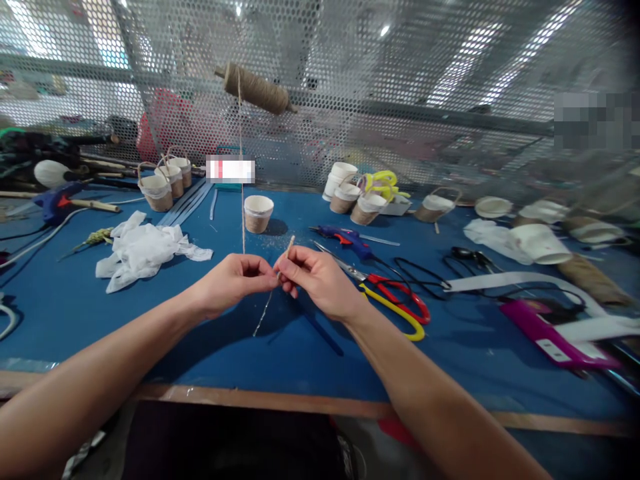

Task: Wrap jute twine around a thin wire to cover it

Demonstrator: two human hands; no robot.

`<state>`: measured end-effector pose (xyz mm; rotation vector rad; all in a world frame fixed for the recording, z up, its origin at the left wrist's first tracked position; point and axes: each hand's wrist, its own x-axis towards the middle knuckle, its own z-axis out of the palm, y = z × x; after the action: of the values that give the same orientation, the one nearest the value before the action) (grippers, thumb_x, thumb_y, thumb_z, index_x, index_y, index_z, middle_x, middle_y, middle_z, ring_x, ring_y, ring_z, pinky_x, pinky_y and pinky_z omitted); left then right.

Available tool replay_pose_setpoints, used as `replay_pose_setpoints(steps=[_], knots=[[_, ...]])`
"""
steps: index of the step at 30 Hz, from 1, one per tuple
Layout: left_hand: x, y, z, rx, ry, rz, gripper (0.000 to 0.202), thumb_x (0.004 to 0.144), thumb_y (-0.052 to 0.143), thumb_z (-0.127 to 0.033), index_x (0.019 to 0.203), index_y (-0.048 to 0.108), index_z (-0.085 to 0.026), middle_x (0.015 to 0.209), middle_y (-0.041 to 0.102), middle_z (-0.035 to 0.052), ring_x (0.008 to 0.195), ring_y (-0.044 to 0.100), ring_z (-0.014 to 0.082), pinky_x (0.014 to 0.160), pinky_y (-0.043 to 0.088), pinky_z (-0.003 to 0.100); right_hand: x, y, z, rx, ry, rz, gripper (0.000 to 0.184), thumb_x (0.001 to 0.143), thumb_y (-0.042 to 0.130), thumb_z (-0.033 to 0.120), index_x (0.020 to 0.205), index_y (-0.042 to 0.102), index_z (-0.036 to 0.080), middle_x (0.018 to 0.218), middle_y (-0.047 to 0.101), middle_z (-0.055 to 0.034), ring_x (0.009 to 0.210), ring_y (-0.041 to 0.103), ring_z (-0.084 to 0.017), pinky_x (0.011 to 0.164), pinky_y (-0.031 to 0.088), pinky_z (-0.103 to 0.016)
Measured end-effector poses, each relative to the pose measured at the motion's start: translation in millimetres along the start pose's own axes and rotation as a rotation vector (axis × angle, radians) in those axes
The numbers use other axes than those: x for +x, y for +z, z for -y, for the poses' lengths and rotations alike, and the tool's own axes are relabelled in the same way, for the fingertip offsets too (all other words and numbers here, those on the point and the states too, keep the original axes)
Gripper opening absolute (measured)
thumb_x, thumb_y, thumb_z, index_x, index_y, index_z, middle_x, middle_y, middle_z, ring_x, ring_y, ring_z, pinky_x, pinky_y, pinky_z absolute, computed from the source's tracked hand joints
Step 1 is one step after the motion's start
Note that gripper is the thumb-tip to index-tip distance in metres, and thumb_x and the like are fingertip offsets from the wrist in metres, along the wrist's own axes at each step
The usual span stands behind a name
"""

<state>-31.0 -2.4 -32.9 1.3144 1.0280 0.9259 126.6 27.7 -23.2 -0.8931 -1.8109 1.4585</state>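
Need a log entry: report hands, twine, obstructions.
Left hand and right hand together, pinching thin strand. Twine straight from spool to left hand. Scissors beside right hand, seemingly not in the way.

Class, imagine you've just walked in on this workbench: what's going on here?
A person's left hand and right hand meet above the blue tabletop, pinching a slim strand, tan on top, thin and pale below. Tan twine drops from the brown spool by the perforated metal screen and disappears behind the left hand. Beyond the hands stands a round white and brown cup; a blue glue gun and red and yellow handled scissors lie to the right.
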Motion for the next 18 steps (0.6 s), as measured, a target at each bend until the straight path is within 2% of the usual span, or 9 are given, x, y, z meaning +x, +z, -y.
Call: replay_pose_setpoints(steps=[5,10,18], knots=[[-0.9,0.2,-1.8,-0.105,-0.038,-0.016,0.019,0.065,0.064,-0.029,0.062,0.054,-0.012,0.058,0.047,-0.0037,0.052,0.034,0.0053,0.049,0.021,0.022,0.7,2.0,-2.4,0.029,-0.059,-0.024,0.025,0.074,0.057,0.038,0.068,0.053,0.014,0.058,0.049,0.0034,0.049,0.046,-0.005,0.044,0.038,-0.018],[-1.7,-3.8,-7.4,-0.199,-0.095,0.057,0.019,0.064,0.065,-0.027,0.064,0.054,-0.012,0.058,0.045,-0.0037,0.049,0.031,0.0041,0.047,0.017,0.022,3.5,1.5,-7.0,0.154,-0.083,-0.018,0.02,0.076,0.056,0.034,0.069,0.053,0.015,0.059,0.052,0.0031,0.047,0.047,-0.005,0.042,0.037,-0.017],[-2.1,-1.6,-6.6,-0.241,-0.091,0.042,0.018,0.063,0.066,-0.024,0.061,0.053,-0.011,0.055,0.043,-0.0043,0.049,0.03,0.004,0.047,0.016,0.022,2.5,1.7,-8.1,0.113,-0.109,-0.013,0.02,0.076,0.056,0.034,0.07,0.055,0.014,0.057,0.051,0.0028,0.049,0.048,-0.006,0.045,0.039,-0.018]])
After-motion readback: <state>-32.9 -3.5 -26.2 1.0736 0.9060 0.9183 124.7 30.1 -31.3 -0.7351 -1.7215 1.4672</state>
